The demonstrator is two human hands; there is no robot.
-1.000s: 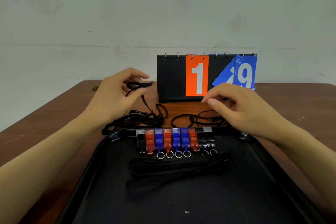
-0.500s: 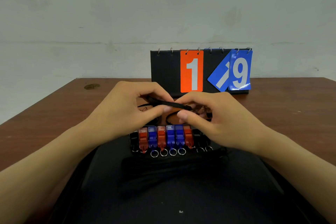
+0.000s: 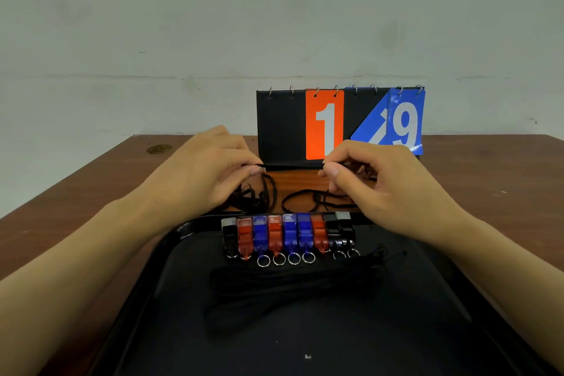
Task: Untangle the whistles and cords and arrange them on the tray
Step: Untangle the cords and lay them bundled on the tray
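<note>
1. Black cord (image 3: pixel 291 166) runs taut and level between the two hands, above the table and just in front of the scoreboard's (image 3: pixel 280 125) base.
2. Left hand (image 3: pixel 201 174) pinches the cord's left end, thumb and forefinger pressed together on it, the other fingers curled loosely.
3. Right hand (image 3: pixel 375 180) pinches the right end the same way, thumb tip against forefinger, the remaining fingers bent and slightly spread.
4. Loose black cords (image 3: pixel 293 201) lie tangled on the wooden table (image 3: pixel 76 192) under the hands, just beyond the tray's far rim.
5. Nine whistles (image 3: pixel 288 233), black, red and blue, stand in a touching row at the far end of the black tray (image 3: pixel 305 345), key rings toward the camera.
6. A bundle of straightened cords (image 3: pixel 293 284) lies on the tray just in front of that row.
</note>
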